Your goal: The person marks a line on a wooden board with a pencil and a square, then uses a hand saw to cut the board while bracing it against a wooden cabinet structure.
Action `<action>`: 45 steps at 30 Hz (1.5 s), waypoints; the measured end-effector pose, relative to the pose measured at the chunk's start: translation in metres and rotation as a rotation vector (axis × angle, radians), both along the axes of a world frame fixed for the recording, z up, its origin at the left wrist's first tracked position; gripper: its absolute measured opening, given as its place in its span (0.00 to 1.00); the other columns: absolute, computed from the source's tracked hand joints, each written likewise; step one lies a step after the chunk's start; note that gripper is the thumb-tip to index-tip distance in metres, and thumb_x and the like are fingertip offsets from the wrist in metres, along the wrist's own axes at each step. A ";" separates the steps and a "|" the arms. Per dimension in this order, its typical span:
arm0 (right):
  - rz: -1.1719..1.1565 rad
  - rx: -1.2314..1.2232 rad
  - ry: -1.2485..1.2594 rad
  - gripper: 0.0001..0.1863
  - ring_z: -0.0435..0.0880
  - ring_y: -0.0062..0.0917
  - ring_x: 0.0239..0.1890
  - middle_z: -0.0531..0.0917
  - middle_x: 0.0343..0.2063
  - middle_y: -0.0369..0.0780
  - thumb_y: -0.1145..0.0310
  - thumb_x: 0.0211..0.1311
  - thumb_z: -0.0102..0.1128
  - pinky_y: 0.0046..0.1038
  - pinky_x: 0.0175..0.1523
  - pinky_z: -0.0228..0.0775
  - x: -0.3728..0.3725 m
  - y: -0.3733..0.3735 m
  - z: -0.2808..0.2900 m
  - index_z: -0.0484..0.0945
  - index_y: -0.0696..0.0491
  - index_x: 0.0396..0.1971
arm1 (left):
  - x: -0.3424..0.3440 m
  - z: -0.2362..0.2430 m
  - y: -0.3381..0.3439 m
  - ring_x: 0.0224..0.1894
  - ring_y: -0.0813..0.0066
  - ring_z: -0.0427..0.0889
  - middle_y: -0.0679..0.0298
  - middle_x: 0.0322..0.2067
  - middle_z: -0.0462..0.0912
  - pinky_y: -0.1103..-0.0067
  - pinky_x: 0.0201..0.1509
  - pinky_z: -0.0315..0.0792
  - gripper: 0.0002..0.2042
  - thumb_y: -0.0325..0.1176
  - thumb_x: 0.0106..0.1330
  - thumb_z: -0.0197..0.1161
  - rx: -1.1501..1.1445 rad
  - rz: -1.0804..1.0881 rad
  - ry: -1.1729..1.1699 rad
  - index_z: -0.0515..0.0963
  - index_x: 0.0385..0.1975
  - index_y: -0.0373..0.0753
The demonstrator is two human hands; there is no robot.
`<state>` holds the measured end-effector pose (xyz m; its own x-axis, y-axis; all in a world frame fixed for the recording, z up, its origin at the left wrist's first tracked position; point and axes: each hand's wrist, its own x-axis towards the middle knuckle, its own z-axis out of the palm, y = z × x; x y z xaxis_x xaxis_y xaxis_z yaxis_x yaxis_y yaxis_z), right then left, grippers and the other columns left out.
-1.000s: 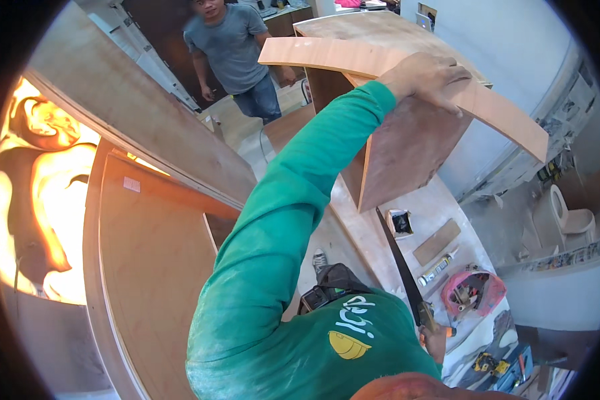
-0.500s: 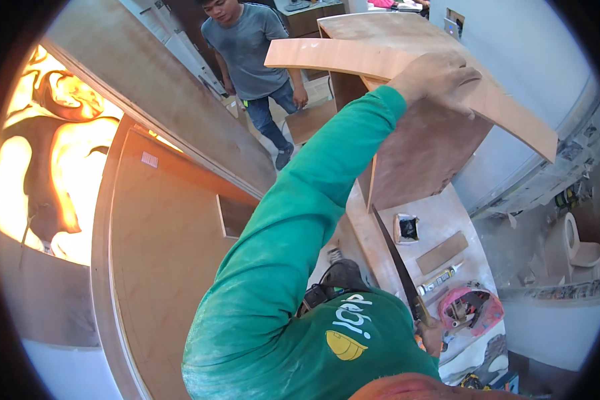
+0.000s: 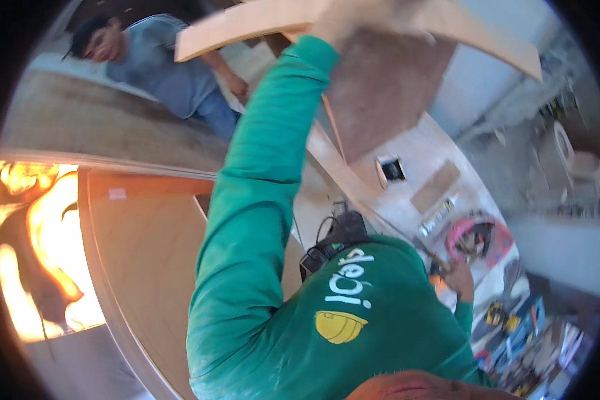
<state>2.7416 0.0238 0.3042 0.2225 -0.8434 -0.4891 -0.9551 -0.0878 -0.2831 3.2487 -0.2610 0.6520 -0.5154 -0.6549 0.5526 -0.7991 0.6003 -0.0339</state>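
A pale curved wooden board (image 3: 487,40) spans the top of a plywood box (image 3: 387,93). My left hand (image 3: 373,20), smeared by motion, is on the board; its fingers are unclear. Down at the right, my right hand (image 3: 457,277) grips the handle of a handsaw, whose blade (image 3: 397,230) lies blurred along the workbench (image 3: 473,180). Near it are a small box of dark contents (image 3: 391,172), a scrap board (image 3: 437,185), a white tube (image 3: 437,217) and a pink bag of tools (image 3: 473,240).
A co-worker (image 3: 160,67) stands beyond a long wooden partition (image 3: 93,127). A plywood cabinet (image 3: 147,267) and a glowing patterned panel (image 3: 37,240) are at left. A toilet (image 3: 577,160) sits at right. Tools and clutter (image 3: 533,333) fill the lower right.
The view has rotated, and my left hand and the board appear higher and further left, now blurred. My right hand and saw appear higher. The co-worker appears further left.
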 end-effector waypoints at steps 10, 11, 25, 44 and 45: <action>-0.054 0.019 -0.068 0.17 0.86 0.56 0.35 0.86 0.29 0.57 0.59 0.54 0.69 0.50 0.44 0.78 0.027 -0.001 0.018 0.86 0.61 0.29 | 0.008 -0.005 -0.007 0.68 0.49 0.78 0.46 0.62 0.83 0.62 0.75 0.67 0.44 0.63 0.53 0.76 -0.096 -0.020 0.059 0.80 0.63 0.33; -0.068 0.037 -0.075 0.17 0.87 0.56 0.35 0.86 0.29 0.57 0.59 0.54 0.69 0.50 0.44 0.79 0.030 0.001 0.019 0.86 0.60 0.30 | 0.009 -0.003 -0.005 0.68 0.49 0.78 0.45 0.61 0.83 0.62 0.75 0.67 0.44 0.63 0.54 0.76 -0.094 -0.031 0.046 0.80 0.63 0.33; -0.107 0.160 -0.080 0.19 0.88 0.52 0.43 0.89 0.37 0.54 0.54 0.55 0.69 0.50 0.51 0.79 0.018 0.010 0.006 0.89 0.54 0.37 | 0.003 0.009 0.000 0.68 0.49 0.77 0.45 0.60 0.83 0.61 0.75 0.66 0.41 0.60 0.54 0.78 -0.145 -0.041 -0.081 0.82 0.60 0.32; -0.404 0.117 -0.429 0.27 0.86 0.58 0.44 0.85 0.36 0.62 0.50 0.69 0.61 0.52 0.51 0.74 0.064 0.013 -0.004 0.82 0.66 0.39 | -0.004 0.010 -0.001 0.72 0.51 0.73 0.47 0.64 0.81 0.61 0.79 0.62 0.39 0.51 0.54 0.82 0.000 -0.102 -0.027 0.80 0.62 0.32; -0.428 0.077 -0.440 0.27 0.86 0.58 0.43 0.85 0.35 0.63 0.51 0.69 0.61 0.52 0.51 0.74 0.061 0.021 -0.013 0.82 0.66 0.39 | -0.003 0.010 -0.001 0.73 0.51 0.73 0.47 0.64 0.81 0.61 0.79 0.62 0.39 0.51 0.54 0.82 0.015 -0.078 -0.019 0.80 0.62 0.32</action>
